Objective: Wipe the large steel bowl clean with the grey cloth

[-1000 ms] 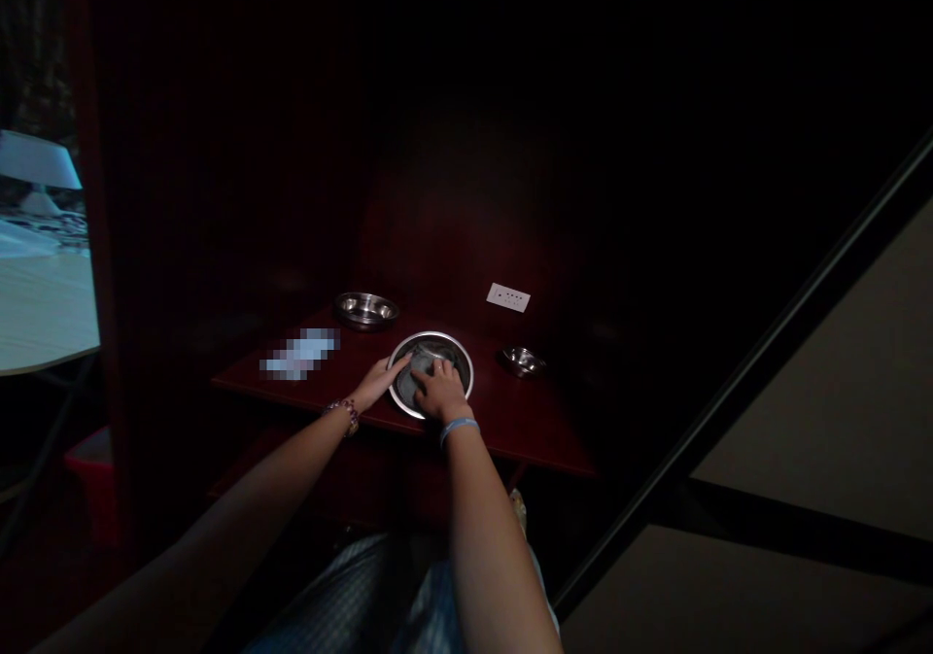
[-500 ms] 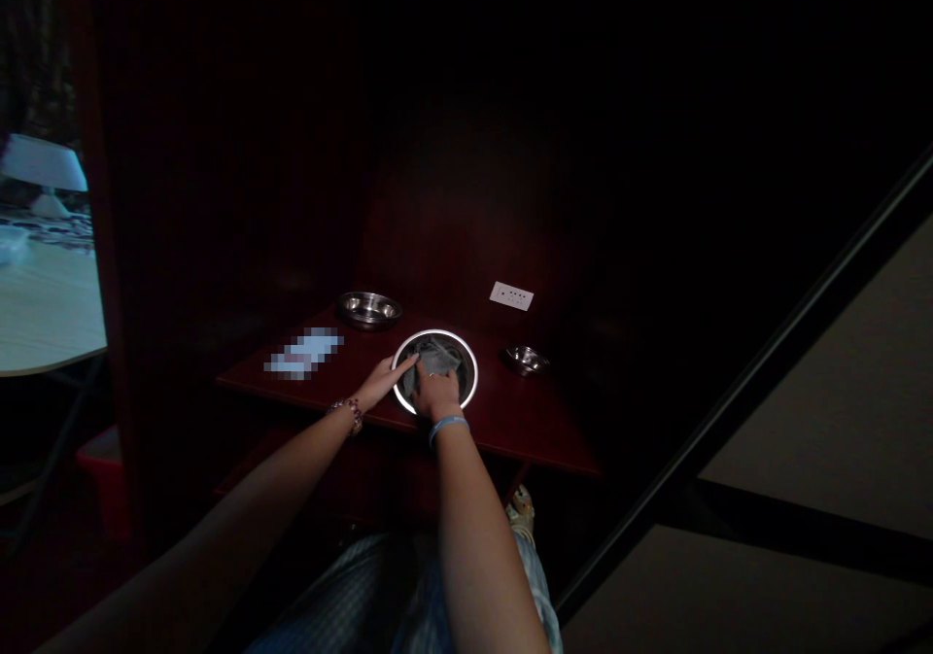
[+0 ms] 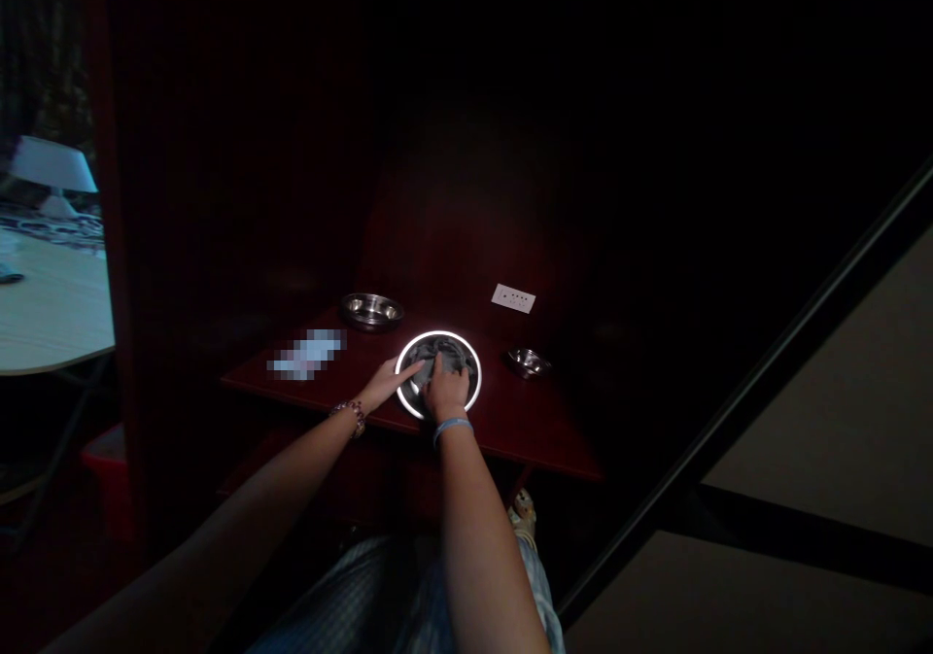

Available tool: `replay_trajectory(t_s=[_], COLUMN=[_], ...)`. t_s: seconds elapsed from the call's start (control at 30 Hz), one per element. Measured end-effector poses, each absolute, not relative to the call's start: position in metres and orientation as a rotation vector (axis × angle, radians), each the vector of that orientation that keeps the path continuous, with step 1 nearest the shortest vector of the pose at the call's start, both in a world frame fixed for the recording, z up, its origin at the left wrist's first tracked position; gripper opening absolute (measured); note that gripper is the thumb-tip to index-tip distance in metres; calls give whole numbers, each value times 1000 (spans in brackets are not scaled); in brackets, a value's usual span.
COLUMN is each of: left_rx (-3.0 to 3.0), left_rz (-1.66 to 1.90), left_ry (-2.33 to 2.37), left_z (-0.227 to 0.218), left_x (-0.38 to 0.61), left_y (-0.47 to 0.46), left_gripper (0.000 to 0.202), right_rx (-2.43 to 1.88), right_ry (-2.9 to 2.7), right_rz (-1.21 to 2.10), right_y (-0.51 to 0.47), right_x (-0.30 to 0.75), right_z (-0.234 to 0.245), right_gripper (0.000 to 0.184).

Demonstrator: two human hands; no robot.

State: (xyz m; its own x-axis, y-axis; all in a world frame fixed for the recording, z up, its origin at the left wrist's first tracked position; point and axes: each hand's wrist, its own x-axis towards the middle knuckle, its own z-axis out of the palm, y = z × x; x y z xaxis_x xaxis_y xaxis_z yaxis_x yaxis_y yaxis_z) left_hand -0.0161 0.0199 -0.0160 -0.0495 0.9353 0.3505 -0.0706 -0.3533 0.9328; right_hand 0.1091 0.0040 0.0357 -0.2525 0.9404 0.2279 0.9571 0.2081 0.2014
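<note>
A round steel bowl point(image 3: 478, 382) with a bright rim rests near the front edge of a dark red tabletop. Crumpled grey material, which looks like cloth point(image 3: 452, 351), lies inside it. My left hand point(image 3: 384, 383) grips the bowl's left rim, thumb over the edge and fingers on the outside. Inside the bowl is my right hand point(image 3: 447, 391), its fingers apart and touching the grey cloth; the fingertips are partly lost in the dark.
On the dark red table point(image 3: 502, 427) stand a steel dish point(image 3: 371, 312) at the back left and a small steel bowl point(image 3: 530, 362) at the right. A blurred pale item point(image 3: 306, 354) lies on the left. A socket plate point(image 3: 513, 297) is on the back wall.
My right hand has shifted slightly within the bowl, its fingers now more spread over the grey cloth. The left hand keeps its hold on the rim. The view has moved a little.
</note>
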Motion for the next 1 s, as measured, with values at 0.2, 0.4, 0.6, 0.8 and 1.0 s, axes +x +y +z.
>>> replay_trajectory(t_s=[0.2,0.4,0.6,0.8,1.0], left_rx=[1442,1477,1480,1493,1471], left_rz=[1568,1575,1583,1582,1566], left_ry=[1054,1068,1097,1064,1111], left_z=[-18,-20,-21,-21,-24], left_x=[-15,-15,-16,-17,-18], left_y=[22,24,25,23,27], left_gripper=[53,50,51,53,55], right_rx=[-1938,-1983,-2028,-2084,-2094], right_ry=[-2232,-2178,-2160,-2137,-2196], right_rz=[-511,-537,-445,-323,-264], right_y=[4,3,0,-3,-6], right_x=[107,106,107,107,102], right_z=[37,39,44,45,47], right_gripper=[60,42,28,24,24])
